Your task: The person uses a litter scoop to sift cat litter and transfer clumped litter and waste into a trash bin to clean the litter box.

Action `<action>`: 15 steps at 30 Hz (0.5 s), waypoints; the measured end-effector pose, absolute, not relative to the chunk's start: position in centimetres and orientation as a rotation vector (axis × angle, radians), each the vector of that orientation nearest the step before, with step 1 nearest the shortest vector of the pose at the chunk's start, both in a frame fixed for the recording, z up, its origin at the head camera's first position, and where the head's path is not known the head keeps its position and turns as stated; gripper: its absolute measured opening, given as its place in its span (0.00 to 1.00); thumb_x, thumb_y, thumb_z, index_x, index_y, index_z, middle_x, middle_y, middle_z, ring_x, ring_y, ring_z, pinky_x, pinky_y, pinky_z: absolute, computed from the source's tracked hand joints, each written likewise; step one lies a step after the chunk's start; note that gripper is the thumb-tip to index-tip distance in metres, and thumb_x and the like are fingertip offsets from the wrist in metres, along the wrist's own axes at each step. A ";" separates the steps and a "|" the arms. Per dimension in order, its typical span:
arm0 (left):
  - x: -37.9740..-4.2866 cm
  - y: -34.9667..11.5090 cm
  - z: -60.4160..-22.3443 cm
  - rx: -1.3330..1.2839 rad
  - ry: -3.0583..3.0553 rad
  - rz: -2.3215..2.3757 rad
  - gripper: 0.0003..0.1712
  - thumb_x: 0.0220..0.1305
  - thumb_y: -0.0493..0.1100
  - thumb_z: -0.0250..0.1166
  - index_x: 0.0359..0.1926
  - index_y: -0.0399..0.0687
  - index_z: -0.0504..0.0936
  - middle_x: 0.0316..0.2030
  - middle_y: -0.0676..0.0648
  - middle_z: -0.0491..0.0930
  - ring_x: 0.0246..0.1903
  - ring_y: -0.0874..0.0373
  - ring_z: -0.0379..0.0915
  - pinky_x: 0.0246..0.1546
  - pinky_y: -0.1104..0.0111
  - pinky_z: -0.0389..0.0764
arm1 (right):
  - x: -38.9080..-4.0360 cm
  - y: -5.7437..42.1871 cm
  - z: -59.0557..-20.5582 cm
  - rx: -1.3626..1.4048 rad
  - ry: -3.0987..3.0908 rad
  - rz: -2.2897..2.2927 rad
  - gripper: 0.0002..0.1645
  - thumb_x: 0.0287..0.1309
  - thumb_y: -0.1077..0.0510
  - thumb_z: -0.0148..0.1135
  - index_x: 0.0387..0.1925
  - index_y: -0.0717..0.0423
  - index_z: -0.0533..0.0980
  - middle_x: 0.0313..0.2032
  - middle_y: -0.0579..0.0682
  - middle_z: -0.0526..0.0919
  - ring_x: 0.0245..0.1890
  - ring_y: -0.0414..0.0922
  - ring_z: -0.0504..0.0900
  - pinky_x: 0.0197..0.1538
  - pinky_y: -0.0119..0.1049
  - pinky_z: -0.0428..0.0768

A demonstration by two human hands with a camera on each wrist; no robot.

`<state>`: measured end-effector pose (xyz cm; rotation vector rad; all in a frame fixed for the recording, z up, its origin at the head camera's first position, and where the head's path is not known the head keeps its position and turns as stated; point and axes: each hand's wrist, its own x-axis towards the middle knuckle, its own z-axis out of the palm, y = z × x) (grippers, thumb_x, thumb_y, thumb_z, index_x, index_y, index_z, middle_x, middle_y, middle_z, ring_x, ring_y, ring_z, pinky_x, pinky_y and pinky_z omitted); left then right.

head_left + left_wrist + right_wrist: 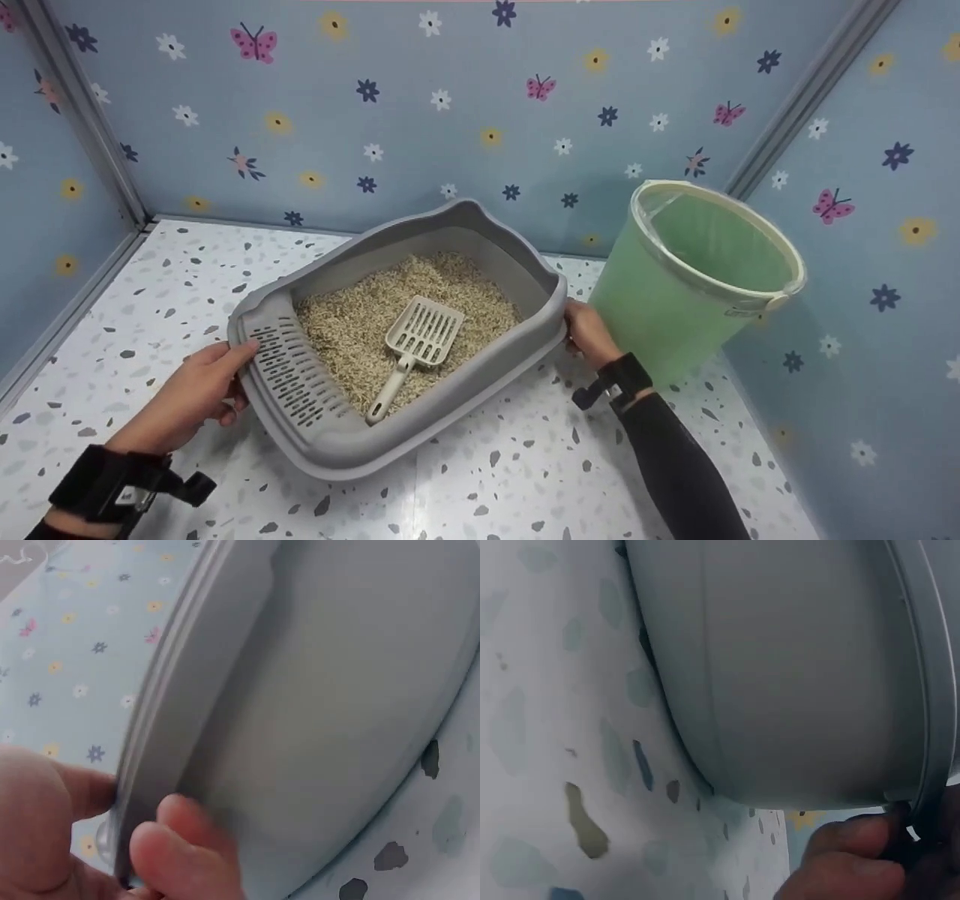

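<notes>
A grey litter box sits at an angle on the speckled surface, with a slotted step at its left end. Pale pellet litter covers its floor, and a beige slotted litter scoop lies on the litter, handle toward the front. My left hand grips the left end of the rim, thumb on top and fingers curled below; the left wrist view shows its fingers under the lip. At the opposite end, my right hand holds the rim, its fingers hooked under the edge in the right wrist view.
A light green bin with a cream rim and a clear liner stands just right of the box, close to my right forearm. Blue flowered panels rise behind and on both sides. Speckled surface extends in front of the box.
</notes>
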<state>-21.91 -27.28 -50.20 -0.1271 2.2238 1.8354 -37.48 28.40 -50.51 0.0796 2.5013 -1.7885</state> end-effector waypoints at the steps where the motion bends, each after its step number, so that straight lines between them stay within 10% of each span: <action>1: -22.2 -27.4 -50.2 -0.122 2.230 1.836 0.35 0.90 0.64 0.50 0.68 0.34 0.69 0.36 0.49 0.82 0.28 0.61 0.73 0.21 0.69 0.79 | -37.3 28.4 -50.7 0.066 2.517 -1.785 0.23 0.81 0.53 0.47 0.24 0.50 0.70 0.20 0.45 0.70 0.18 0.41 0.67 0.21 0.34 0.66; 15: -27.2 -28.6 -50.5 -0.090 2.336 1.829 0.43 0.90 0.66 0.47 0.76 0.30 0.66 0.37 0.53 0.89 0.26 0.62 0.80 0.24 0.69 0.81 | -31.9 28.9 -51.2 -0.010 2.495 -1.851 0.24 0.85 0.51 0.47 0.27 0.53 0.72 0.19 0.48 0.71 0.16 0.41 0.66 0.20 0.36 0.66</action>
